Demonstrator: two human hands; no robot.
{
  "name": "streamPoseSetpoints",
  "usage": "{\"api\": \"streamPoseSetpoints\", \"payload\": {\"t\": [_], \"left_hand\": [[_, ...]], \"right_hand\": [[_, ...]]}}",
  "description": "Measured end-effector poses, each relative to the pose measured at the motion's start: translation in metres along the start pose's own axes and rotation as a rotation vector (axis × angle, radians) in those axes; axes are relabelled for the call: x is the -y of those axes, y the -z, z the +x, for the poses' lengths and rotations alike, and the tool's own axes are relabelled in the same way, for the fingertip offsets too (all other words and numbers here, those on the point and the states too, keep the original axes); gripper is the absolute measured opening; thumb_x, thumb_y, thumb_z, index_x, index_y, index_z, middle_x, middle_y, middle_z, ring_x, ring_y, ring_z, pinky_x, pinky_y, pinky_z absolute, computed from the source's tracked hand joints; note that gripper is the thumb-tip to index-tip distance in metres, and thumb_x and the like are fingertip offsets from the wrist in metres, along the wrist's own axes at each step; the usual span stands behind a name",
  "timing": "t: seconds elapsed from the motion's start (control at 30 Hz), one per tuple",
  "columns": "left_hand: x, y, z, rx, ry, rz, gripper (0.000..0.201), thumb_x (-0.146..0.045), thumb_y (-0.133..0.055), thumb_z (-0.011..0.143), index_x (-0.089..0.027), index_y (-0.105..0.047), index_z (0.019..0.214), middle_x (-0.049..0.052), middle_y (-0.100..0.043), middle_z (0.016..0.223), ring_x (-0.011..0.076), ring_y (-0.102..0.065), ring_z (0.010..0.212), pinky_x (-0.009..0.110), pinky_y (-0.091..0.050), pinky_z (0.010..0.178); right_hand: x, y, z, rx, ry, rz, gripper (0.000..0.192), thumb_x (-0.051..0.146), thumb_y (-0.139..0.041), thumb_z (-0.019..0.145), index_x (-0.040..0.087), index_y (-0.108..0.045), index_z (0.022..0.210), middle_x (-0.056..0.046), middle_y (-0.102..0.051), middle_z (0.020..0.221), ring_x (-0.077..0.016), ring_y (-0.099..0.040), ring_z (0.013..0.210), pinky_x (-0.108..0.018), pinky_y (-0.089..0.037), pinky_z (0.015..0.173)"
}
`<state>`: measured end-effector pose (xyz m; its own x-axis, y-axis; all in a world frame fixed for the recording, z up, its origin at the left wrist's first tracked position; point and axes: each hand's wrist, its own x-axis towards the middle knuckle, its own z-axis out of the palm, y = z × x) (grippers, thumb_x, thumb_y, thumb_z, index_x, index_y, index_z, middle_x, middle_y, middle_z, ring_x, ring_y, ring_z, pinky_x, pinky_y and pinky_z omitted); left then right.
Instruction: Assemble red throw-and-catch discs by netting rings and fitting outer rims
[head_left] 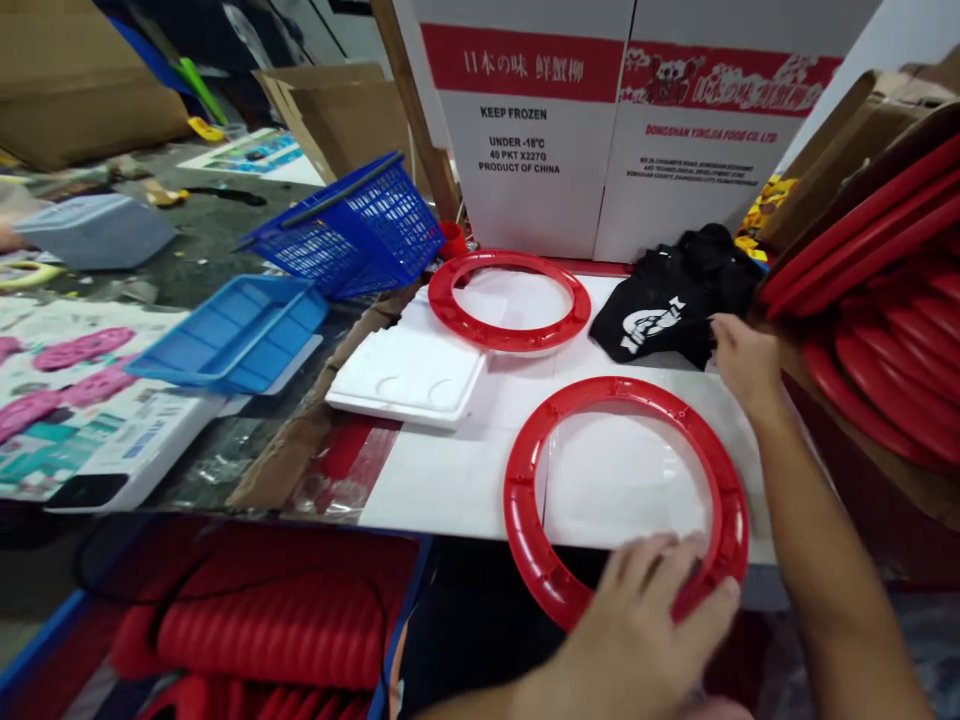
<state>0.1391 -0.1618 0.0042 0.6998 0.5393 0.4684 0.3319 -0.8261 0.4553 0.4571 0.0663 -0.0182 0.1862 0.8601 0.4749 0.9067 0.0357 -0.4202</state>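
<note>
- Before the white carton (540,200), well apart from its foot, lies the near red ring (523,490), reaching out past the near edge of the white work surface (450,480)
- Its look: glossy, evenly red, a broad band around a wide opening, with small moulded notches and tabs spaced along the face; white shows through most of the middle
- Closer to the carton, almost at its foot, lies the far red ring (517,336), alike in colour and form, its left part beside a white foam piece (409,380)
- On the side of the near red ring farthest from the carton, the left hand (645,620) comes up from below, back upward, fingers half bent and a little spread over the rim, thumb out to the right (blur softens it, so whether it has closed on the rim I cannot tell)
- Reaching farther toward the carton, the right hand (748,362) ends a long, slanting forearm, thumb and fingers drawn together, pinching the edge of a black cloth (675,300)
- That cloth, crumpled and white-printed, rests at the carton's right foot
- Right of the carton are stacked red curved pieces (892,330); left of it, a blue basket (352,230) sits tilted
</note>
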Motion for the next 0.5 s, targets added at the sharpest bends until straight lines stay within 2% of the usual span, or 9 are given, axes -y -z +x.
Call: {"api": "streamPoseSetpoints", "payload": {"t": [0.03,0.07,0.13,0.17,0.23,0.27,0.33,0.4,0.5], "left_hand": [[0.017,0.025,0.009,0.064,0.074,-0.043,0.069,-0.060,-0.066,0.098,-0.021,-0.055,0.154,0.021,-0.058,0.156,0.0380,-0.058,0.139,0.054,-0.055,0.112],[0.038,0.048,0.019,0.079,0.153,-0.047,0.059,-0.052,-0.064,0.102,-0.022,-0.055,0.153,0.019,-0.057,0.157,0.0355,-0.055,0.143,0.053,-0.052,0.116],[0.086,0.079,0.045,0.078,0.271,0.007,0.050,-0.046,-0.063,0.105,-0.022,-0.058,0.149,0.018,-0.057,0.155,0.0344,-0.053,0.145,0.056,-0.047,0.120],[0.110,0.084,0.061,0.079,0.343,0.071,0.052,-0.044,-0.066,0.103,-0.019,-0.058,0.148,0.019,-0.058,0.152,0.0364,-0.053,0.142,0.057,-0.046,0.118],[0.150,0.078,0.092,0.223,0.455,0.191,0.056,-0.045,-0.072,0.097,-0.012,-0.062,0.141,0.023,-0.060,0.142,0.0415,-0.056,0.134,0.058,-0.049,0.111],[0.165,0.070,0.105,0.335,0.436,0.189,0.051,-0.043,-0.072,0.096,-0.012,-0.064,0.135,0.022,-0.063,0.134,0.0398,-0.059,0.126,0.054,-0.052,0.105],[0.181,0.051,0.123,0.461,0.361,0.211,0.035,-0.031,-0.061,0.101,-0.012,-0.065,0.130,0.020,-0.065,0.126,0.0347,-0.063,0.115,0.047,-0.053,0.096],[0.186,0.042,0.127,0.482,0.308,0.227,0.032,-0.022,-0.051,0.102,-0.014,-0.064,0.130,0.019,-0.067,0.124,0.0312,-0.064,0.109,0.043,-0.052,0.092],[0.193,0.052,0.116,0.463,0.349,0.264,0.030,-0.024,-0.054,0.099,-0.017,-0.064,0.126,0.017,-0.069,0.120,0.0305,-0.066,0.104,0.041,-0.051,0.089]], "right_hand": [[-0.010,0.010,0.001,-0.113,0.024,0.056,0.035,0.038,-0.050,0.108,0.020,-0.072,0.129,-0.011,-0.079,0.097,-0.0233,-0.069,0.083,-0.034,-0.048,0.081],[-0.018,0.019,0.001,-0.238,0.034,0.102,0.033,0.036,-0.052,0.108,0.021,-0.074,0.126,-0.011,-0.080,0.100,-0.0234,-0.070,0.087,-0.034,-0.048,0.083],[-0.030,0.037,0.004,-0.534,0.029,0.214,0.030,0.033,-0.051,0.108,0.022,-0.076,0.120,-0.013,-0.078,0.111,-0.0247,-0.069,0.100,-0.036,-0.048,0.091],[-0.034,0.043,0.005,-0.663,0.025,0.284,0.028,0.033,-0.051,0.108,0.024,-0.076,0.115,-0.012,-0.076,0.112,-0.0252,-0.068,0.105,-0.037,-0.048,0.096],[-0.035,0.051,0.009,-0.807,0.007,0.406,0.026,0.033,-0.050,0.107,0.025,-0.075,0.103,-0.011,-0.073,0.105,-0.0252,-0.067,0.104,-0.040,-0.048,0.101],[-0.032,0.052,0.010,-0.799,0.006,0.449,0.025,0.034,-0.052,0.106,0.025,-0.073,0.097,-0.011,-0.071,0.100,-0.0247,-0.067,0.101,-0.041,-0.049,0.100],[-0.020,0.050,0.009,-0.663,0.022,0.490,0.024,0.035,-0.055,0.103,0.022,-0.073,0.094,-0.010,-0.071,0.095,-0.0231,-0.068,0.095,-0.040,-0.052,0.096],[-0.001,0.046,0.003,-0.553,0.038,0.530,0.025,0.036,-0.057,0.102,0.018,-0.074,0.105,-0.010,-0.073,0.102,-0.0220,-0.069,0.097,-0.038,-0.055,0.093],[0.032,0.047,-0.014,-0.492,0.017,0.682,0.030,0.042,-0.055,0.100,0.022,-0.067,0.119,-0.007,-0.069,0.106,-0.0206,-0.069,0.094,-0.036,-0.057,0.086]]}}
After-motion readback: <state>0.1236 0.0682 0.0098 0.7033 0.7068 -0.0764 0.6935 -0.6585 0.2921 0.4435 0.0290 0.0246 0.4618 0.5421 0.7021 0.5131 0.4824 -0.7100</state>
